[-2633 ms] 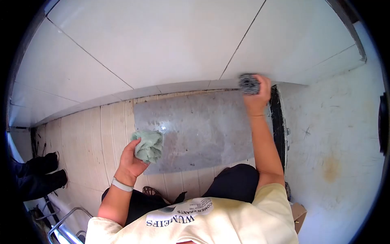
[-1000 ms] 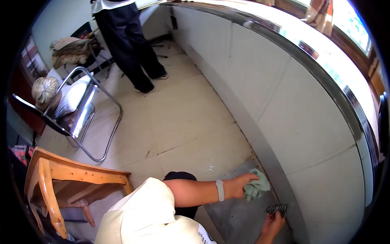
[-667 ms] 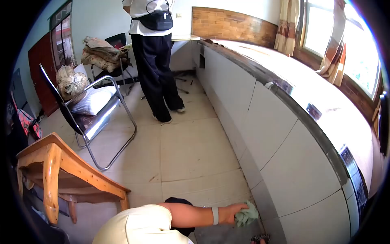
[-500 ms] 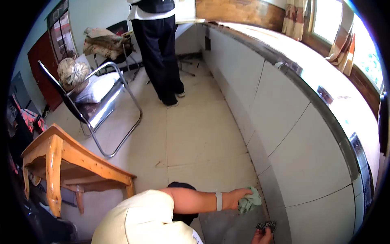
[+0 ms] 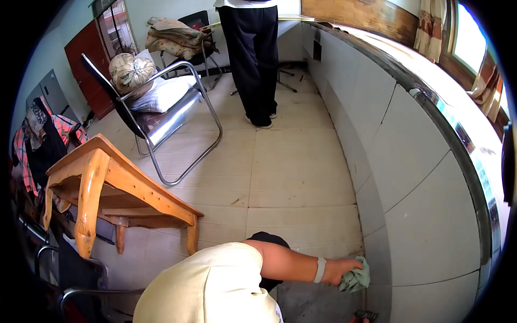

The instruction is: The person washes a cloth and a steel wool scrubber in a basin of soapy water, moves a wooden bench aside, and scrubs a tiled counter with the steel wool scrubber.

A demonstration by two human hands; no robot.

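Observation:
My left hand (image 5: 340, 271), with a pale band on the wrist, is closed on a crumpled light green cloth (image 5: 356, 278). The cloth is low down by the floor, close to the foot of the white tiled wall (image 5: 431, 226). At the bottom edge, only a little of my right hand (image 5: 357, 320) shows. It holds a dark, shiny, wiry-looking scouring pad (image 5: 368, 314), partly cut off by the frame. Beneath both hands lies a grey patch of floor (image 5: 309, 302), darker than the beige tiles around it.
A wooden table or stool (image 5: 145, 199) stands on the left. Behind it is a metal-framed chair (image 5: 188, 151) bearing a pillow and a bundle. Further back, a person in dark trousers (image 5: 250, 64) stands on the beige floor (image 5: 291, 167). A ledge (image 5: 414, 89) tops the wall.
The view has swung left, so the room appears shifted right. My left hand with the cloth is slightly closer to the wall. My right hand and the pad have dropped toward the bottom edge.

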